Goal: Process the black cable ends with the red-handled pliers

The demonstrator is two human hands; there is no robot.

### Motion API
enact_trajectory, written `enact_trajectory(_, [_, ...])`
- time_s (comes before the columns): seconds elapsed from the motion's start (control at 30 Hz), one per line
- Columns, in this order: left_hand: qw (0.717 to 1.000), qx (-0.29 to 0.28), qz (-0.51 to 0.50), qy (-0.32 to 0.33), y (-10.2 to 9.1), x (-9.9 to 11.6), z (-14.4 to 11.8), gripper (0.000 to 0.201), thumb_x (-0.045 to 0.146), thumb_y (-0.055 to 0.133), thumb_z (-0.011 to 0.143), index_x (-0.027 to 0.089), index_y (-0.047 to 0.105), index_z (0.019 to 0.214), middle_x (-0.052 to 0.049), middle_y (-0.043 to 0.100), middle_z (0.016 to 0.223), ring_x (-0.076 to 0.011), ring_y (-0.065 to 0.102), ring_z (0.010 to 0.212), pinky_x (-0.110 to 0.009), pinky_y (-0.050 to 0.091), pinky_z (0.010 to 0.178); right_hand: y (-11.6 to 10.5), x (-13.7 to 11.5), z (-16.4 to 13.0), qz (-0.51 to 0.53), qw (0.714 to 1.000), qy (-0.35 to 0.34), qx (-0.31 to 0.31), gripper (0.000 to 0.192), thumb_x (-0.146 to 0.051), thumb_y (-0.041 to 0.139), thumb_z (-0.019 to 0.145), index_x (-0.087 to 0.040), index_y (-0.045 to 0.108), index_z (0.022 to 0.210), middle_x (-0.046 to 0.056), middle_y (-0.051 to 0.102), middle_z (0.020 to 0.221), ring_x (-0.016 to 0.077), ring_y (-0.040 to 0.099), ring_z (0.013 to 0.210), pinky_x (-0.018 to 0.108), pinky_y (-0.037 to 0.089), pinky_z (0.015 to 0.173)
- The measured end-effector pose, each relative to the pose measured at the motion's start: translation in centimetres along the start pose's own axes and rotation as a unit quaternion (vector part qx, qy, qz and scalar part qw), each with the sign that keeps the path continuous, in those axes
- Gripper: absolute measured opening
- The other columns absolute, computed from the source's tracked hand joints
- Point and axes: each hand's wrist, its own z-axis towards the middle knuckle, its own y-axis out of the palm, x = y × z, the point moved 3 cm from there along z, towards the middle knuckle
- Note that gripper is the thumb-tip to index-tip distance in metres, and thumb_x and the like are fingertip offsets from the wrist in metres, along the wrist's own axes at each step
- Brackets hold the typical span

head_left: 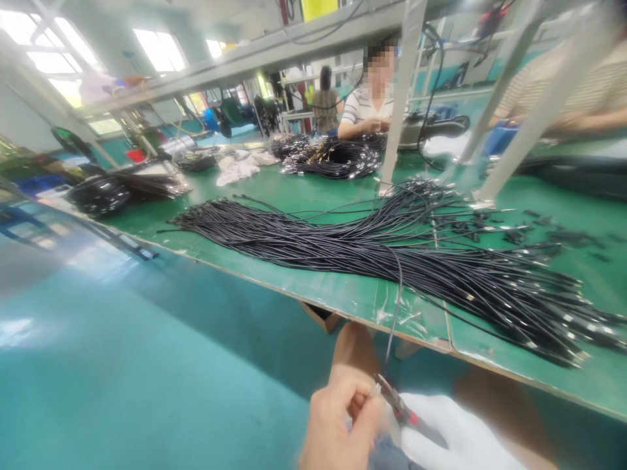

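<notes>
My bare left hand (343, 421) is closed in a pinch on the end of a black cable (398, 307), where a small light-coloured piece shows at the fingertips. My right hand (453, 431), in a white glove, grips a pair of pliers (404, 410) with a bit of red near the handle. Its dark jaws are right beside the pinched cable end; whether they touch it I cannot tell. From there the cable runs up over the table edge into a long bundle of black cables (313, 245), many with shiny metal ends at the right.
The green table (274, 274) carries coiled black cables (343, 160), a white cloth (240, 168) and small black pieces (514, 232). Pale metal posts (399, 98) rise from it. Across the table a person in a striped top (362, 108) works; another sits at right.
</notes>
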Motion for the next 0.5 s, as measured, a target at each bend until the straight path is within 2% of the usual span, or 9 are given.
enact_trajectory(0.13, [1.000,-0.006,0.001,0.023,-0.1,0.0,0.1,0.016,0.021,0.058,0.084,0.020,0.057,0.068,0.007,0.048,0.057,-0.0085,0.048,0.048,-0.023,0.038,0.051,0.8,1.0,0.8,0.041,0.999,-0.021,-0.003,0.022,-0.042,0.056,0.084,-0.023,0.068,0.079,-0.001,0.065,0.071,0.0157,0.054,0.068,0.025,0.044,0.062])
enact_trajectory(0.27, [0.999,-0.019,-0.003,0.035,-0.1,-0.3,0.1,0.016,0.023,0.060,0.087,0.020,0.060,0.071,0.006,0.049,0.058,-0.0091,0.048,0.049,-0.024,0.039,0.053,1.2,1.0,0.9,0.063,0.997,-0.032,-0.014,0.025,-0.044,0.056,0.084,-0.023,0.064,0.073,-0.002,0.057,0.064,0.0141,0.050,0.063,0.025,0.039,0.058])
enact_trajectory(0.4, [0.995,-0.073,-0.064,0.017,-0.5,-1.3,0.2,0.031,0.045,0.058,0.095,0.018,0.062,0.079,0.002,0.059,0.062,-0.0093,0.050,0.051,-0.023,0.041,0.052,0.9,0.9,0.4,0.065,0.998,-0.018,0.010,0.026,-0.041,0.054,0.088,-0.022,0.062,0.072,-0.002,0.057,0.065,0.0144,0.051,0.065,0.026,0.042,0.061])
enact_trajectory(0.47, [0.993,-0.064,-0.097,0.030,-1.1,-1.7,0.5,0.040,0.053,0.046,0.100,0.018,0.063,0.090,-0.001,0.064,0.069,-0.0092,0.052,0.051,-0.023,0.044,0.053,0.6,1.0,0.0,0.070,0.997,-0.020,0.021,0.026,-0.041,0.055,0.089,-0.022,0.064,0.074,-0.002,0.060,0.069,0.0158,0.054,0.070,0.028,0.045,0.066])
enact_trajectory(0.5, [0.994,-0.045,-0.086,0.053,-1.5,-1.6,0.7,0.039,0.051,0.042,0.102,0.018,0.064,0.097,-0.003,0.067,0.076,-0.0095,0.055,0.053,-0.024,0.046,0.055,0.4,1.1,-0.2,0.075,0.997,-0.024,0.016,0.026,-0.042,0.055,0.090,-0.022,0.065,0.076,-0.001,0.062,0.071,0.0166,0.056,0.072,0.029,0.047,0.069])
